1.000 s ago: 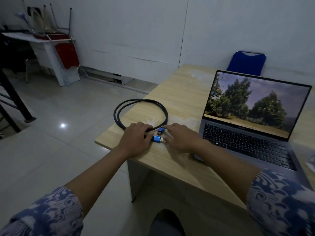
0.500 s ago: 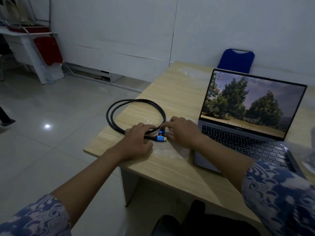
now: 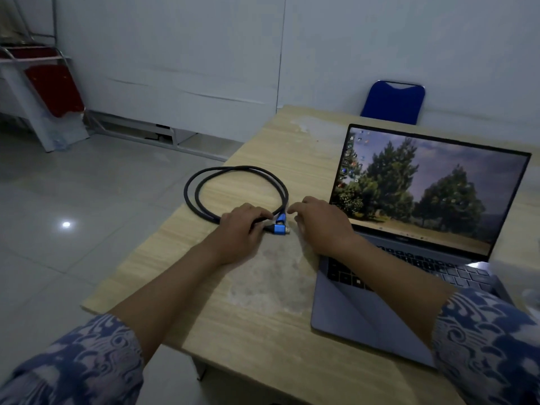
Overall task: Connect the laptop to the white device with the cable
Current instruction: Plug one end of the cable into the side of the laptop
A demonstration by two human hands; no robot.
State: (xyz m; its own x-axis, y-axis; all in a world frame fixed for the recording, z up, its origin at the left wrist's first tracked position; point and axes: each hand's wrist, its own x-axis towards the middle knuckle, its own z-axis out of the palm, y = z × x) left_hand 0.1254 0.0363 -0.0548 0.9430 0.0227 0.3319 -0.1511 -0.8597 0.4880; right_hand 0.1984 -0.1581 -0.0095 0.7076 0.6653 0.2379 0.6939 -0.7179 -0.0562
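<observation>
Both hands on tabletop near left edge: left hand (image 3: 238, 229) pinning cable (image 3: 236, 182) by its plugs (image 3: 280, 226) to free one; right hand (image 3: 318, 220) open, empty, beside laptop (image 3: 409, 229).

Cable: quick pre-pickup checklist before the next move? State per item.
1. Cable coiled on the table, untangled: ok.
2. Both blue plugs visible and together by the coil's near side: ok.
3. Left hand on the cable near the plugs: ok; firm grip: cannot tell.
4. Right hand free, fingers spread beside the plugs, holding nothing: ok.
5. Laptop open, screen on: ok; port on its side: cannot tell.
6. White device in view: not ok.
</observation>
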